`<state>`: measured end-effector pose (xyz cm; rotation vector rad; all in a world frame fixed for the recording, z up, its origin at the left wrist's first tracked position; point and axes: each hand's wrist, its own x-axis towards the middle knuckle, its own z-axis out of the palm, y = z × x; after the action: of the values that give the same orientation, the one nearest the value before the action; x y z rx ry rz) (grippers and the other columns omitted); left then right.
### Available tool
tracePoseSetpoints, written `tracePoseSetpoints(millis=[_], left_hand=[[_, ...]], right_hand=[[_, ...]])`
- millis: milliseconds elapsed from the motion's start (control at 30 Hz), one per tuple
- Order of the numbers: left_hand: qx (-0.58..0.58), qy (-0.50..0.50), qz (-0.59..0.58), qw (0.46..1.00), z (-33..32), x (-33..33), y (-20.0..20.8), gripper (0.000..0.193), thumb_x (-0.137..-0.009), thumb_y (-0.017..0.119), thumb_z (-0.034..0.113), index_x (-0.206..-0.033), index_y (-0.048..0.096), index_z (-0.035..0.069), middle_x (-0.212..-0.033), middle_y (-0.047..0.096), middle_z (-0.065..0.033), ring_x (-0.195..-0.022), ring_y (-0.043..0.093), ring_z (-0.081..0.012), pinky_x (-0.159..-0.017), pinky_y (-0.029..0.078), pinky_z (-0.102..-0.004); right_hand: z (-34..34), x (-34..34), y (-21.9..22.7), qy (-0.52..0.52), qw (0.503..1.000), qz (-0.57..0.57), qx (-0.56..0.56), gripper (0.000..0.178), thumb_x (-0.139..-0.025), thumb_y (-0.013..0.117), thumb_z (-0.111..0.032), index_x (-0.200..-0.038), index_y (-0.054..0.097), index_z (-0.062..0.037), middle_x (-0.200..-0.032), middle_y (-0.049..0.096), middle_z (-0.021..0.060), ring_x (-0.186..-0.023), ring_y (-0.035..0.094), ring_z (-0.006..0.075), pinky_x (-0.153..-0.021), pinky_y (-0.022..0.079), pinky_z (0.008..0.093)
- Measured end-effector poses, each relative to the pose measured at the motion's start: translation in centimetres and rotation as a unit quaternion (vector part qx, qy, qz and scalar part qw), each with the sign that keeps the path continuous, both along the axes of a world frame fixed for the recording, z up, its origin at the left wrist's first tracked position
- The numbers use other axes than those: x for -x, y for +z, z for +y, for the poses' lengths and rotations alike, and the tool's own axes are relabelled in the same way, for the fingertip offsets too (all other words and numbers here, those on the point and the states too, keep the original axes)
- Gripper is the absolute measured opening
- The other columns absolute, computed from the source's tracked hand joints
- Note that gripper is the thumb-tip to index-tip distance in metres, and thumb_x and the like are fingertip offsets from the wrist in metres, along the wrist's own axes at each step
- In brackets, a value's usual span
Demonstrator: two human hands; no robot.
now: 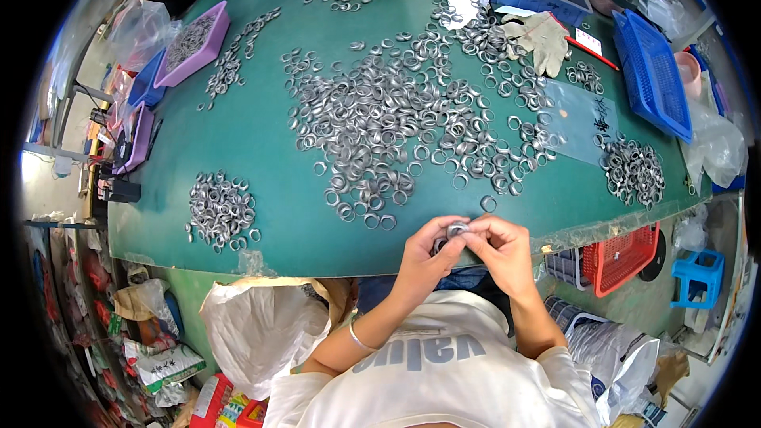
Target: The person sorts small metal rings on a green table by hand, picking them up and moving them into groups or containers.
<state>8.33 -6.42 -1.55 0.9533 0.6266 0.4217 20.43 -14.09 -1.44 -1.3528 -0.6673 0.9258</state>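
Note:
Just above the near edge of the green table, my left hand (430, 254) and my right hand (502, 250) come together, fingers closed. Between their fingertips is a grey metal ring (457, 229). My left fingers seem to curl round at least one more ring, partly hidden. A single loose ring (487, 204) lies on the table just beyond my right hand. Farther out spreads a large heap of similar rings (372, 119). One smaller pile of rings (222, 210) sits at the left, another pile (632, 173) at the right.
The green table (166, 226) has a pink tray of rings (219, 29) at its left and a blue bin (547, 4) at the far right. A blue basket (652, 75), a glove (547, 41) and a clear plastic bag (567, 123) lie rightward. Below stands a lined sack (261, 333).

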Motion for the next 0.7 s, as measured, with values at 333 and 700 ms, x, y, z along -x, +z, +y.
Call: tracePoseSetpoints(millis=[333,700], left_hand=[[0.194,0.01,-0.067,0.979,1.1,0.1,0.7,0.031,-0.093,0.047,0.023,-0.108,0.055,-0.002,-0.078,0.055,-0.0068,-0.053,0.043,-0.0092,-0.039,0.029,-0.0189],[0.188,-0.036,0.033,0.981,1.0,-0.1,0.3,0.026,-0.093,0.049,0.025,-0.101,0.057,0.001,-0.075,0.053,-0.0044,-0.054,0.047,-0.0107,-0.037,0.028,-0.0192]], right_hand=[[-0.5,-1.2,-0.2,-0.019,0.983,0.182,-0.033,0.012,-0.087,0.059,-0.007,-0.093,0.063,0.002,-0.087,0.065,0.0055,-0.071,0.056,0.008,-0.064,0.045,0.0209],[-0.1,-0.9,1.7,0.067,0.875,-0.473,-0.082,0.017,-0.066,0.066,0.001,-0.082,0.064,-0.0018,-0.087,0.059,0.0088,-0.078,0.054,0.026,-0.066,0.042,0.0346]])
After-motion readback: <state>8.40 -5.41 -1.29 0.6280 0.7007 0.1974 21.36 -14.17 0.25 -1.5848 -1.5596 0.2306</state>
